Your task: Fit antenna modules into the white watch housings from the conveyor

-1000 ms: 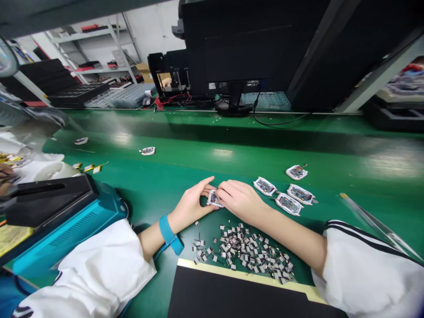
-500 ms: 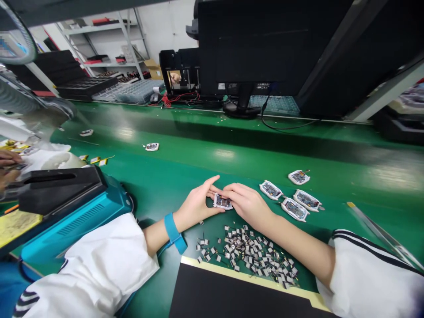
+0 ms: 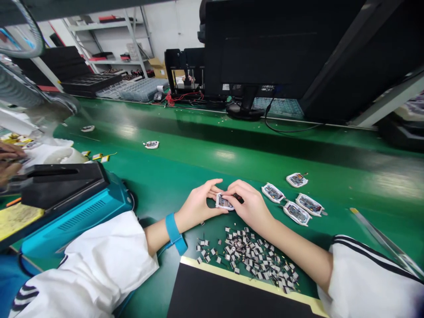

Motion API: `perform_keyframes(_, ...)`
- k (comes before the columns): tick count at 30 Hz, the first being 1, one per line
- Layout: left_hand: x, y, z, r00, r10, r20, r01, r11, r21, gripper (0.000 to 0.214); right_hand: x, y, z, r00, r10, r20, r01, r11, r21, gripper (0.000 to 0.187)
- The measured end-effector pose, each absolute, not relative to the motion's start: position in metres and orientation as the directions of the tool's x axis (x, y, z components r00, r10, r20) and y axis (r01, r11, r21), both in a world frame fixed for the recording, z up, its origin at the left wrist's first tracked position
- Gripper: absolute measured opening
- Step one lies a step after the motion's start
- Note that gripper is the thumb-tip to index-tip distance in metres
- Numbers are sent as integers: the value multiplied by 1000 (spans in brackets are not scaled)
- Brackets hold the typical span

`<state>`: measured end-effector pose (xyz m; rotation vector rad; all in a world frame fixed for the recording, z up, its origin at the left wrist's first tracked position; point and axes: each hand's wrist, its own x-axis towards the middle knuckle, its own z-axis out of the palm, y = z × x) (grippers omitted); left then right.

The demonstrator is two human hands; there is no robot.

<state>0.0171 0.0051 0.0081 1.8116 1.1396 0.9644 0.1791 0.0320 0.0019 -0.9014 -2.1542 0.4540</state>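
The left hand [image 3: 198, 205] and right hand [image 3: 250, 204] meet low over the green bench mat [image 3: 212, 152], their fingers closed in a narrow pinch on a small white-edged circuit board [image 3: 224, 202] held between them. A dark sliver [image 3: 238, 198] shows beside the board under the right fingers, too small to identify. Four more white-edged boards [image 3: 273, 193] lie close to the right of the hands, and a loose scatter of tiny grey-and-black components [image 3: 247, 251] spreads just below them, toward a black pad [image 3: 232, 291] with a yellow edge. A blue wrist strap [image 3: 172, 229] circles the left wrist, with its tail dropping to the mat. The board is small and the grip is only fingertip-deep, so a slip could drop it into the scatter, where it could knock parts loose or mix with them. A careless shift of the right forearm could nudge the nearby boards or sweep the pile, and the strap's tail could drag through the components. Another person's hand [image 3: 9, 161] works well apart, at the far left beyond a teal machine [image 3: 76, 216].
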Motion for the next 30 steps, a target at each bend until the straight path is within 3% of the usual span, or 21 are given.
perform_keyframes(3, 17, 5, 7, 310, 935, 173, 348, -281, 895, 58, 178, 32, 0, -457, 772, 441, 443, 628, -640, 10)
perform_keyframes(5, 16, 6, 6, 309, 937, 165, 351, -273, 896, 55, 178, 32, -2, -485, 764, 426, 465, 637, -615, 11)
perform_keyframes(13, 14, 11, 0, 244, 967, 72, 320, -150, 935, 52, 187, 28, -4, -669, 654, 353, 602, 756, -258, 24)
perform_keyframes(23, 14, 12, 2, 252, 967, 44, 310, -124, 943, 52, 185, 36, -3, -667, 625, 406, 551, 780, -296, 22)
perform_keyframes(30, 15, 12, 3, 259, 966, 19, 372, -118, 921, 54, 183, 49, -6, -671, 541, 507, 523, 830, -194, 19)
